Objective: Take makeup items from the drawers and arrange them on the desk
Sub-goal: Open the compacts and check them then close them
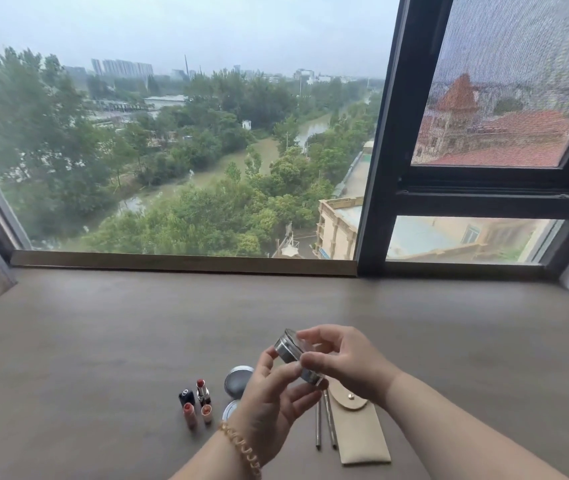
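My left hand [272,396] and right hand [342,358] both pinch a small silver jar [291,351] above the table [103,341]; lipsticks [197,401] stand left of them.

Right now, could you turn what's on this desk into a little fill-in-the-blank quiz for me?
1. Both hands hold a small silver ____ above the desk.
2. The left hand wears a gold ____ at the wrist.
3. The two thin metal sticks lie just left of the beige ____.
4. The lipsticks stand ____ of the left hand.

Missing words: tin; bracelet; pouch; left
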{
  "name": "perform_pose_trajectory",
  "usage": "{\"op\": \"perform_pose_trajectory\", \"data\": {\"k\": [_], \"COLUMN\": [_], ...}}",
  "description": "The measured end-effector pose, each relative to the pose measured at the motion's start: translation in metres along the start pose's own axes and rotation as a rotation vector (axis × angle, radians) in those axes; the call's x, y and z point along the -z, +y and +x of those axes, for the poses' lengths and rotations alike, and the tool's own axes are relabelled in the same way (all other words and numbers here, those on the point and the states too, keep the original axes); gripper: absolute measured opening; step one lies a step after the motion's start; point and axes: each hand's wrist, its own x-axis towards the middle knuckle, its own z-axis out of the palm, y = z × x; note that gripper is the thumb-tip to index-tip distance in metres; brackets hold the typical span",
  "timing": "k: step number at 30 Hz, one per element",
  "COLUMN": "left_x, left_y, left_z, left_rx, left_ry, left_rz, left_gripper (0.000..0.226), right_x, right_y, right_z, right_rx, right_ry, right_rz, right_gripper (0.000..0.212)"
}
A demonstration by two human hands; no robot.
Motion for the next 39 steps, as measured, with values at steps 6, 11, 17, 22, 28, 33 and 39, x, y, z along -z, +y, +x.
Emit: {"op": "perform_pose_trajectory", "data": {"k": [6, 11, 17, 22, 28, 33, 39], "left_x": [-0.003, -0.004, -0.001, 0.002, 0.005, 0.003, 0.005], "left_y": [0.001, 0.003, 0.004, 0.008, 0.006, 0.004, 0.003], "left_z": [-0.002, -0.007, -0.009, -0.009, -0.005, -0.003, 0.001], "left_rx": [-0.042, -0.045, -0.057, -0.051, -0.073, -0.105, -0.113], "left_ry": [0.072, 0.067, 0.072, 0.048, 0.140, 0.172, 0.183], "left_rz": [0.068, 0.016, -0.030, 0.013, 0.071, 0.151, 0.198], "left_gripper": [0.085, 0.084, 0.082, 0.075, 0.079, 0.073, 0.061], "right_x": [-0.005, -0.011, -0.019, -0.018, -0.022, -0.025, -0.029], "right_y": [-0.004, -0.008, -0.009, -0.011, -0.005, -0.002, 0.001], "right_z": [-0.006, -0.006, -0.003, -0.003, 0.003, 0.003, 0.005], "right_rx": [0.022, 0.046, 0.074, 0.081, 0.087, 0.087, 0.083], "right_ry": [0.006, 0.007, 0.019, -0.034, -0.013, 0.033, 0.093], "right_rz": [0.041, 0.024, 0.060, 0.088, 0.064, 0.080, 0.094], "right_gripper": [0.044, 0.052, 0.049, 0.051, 0.063, 0.064, 0.059]}}
